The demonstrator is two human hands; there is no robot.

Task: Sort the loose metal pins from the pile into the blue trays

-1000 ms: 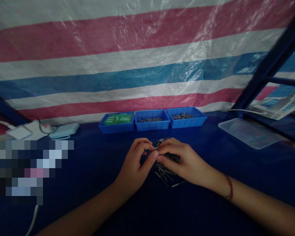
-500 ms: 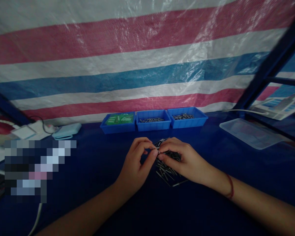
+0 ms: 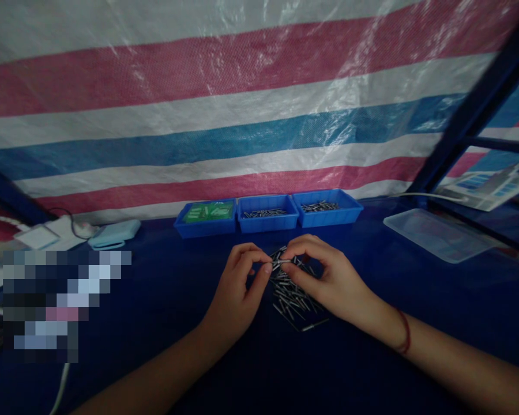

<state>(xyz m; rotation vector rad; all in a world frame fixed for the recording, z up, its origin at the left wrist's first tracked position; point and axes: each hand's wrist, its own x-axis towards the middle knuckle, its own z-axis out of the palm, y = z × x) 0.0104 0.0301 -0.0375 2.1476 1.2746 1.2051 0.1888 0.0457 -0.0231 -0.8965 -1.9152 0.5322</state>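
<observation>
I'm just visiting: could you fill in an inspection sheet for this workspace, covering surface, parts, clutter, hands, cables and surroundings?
Surface: dark blue tabletop; an area at left is pixelated.
Parts: a loose pile of thin metal pieces; behind it, three blue bins in a row. The left bin holds a green packet, the middle bin and right bin metal pieces.
Clutter: light-blue case at left, clear plastic tray at right.
Hands: left hand and right hand meet at a thin metal piece in their fingertips.
Cables: white cable at lower left, another at back right.
Surroundings: striped sheet behind.
</observation>
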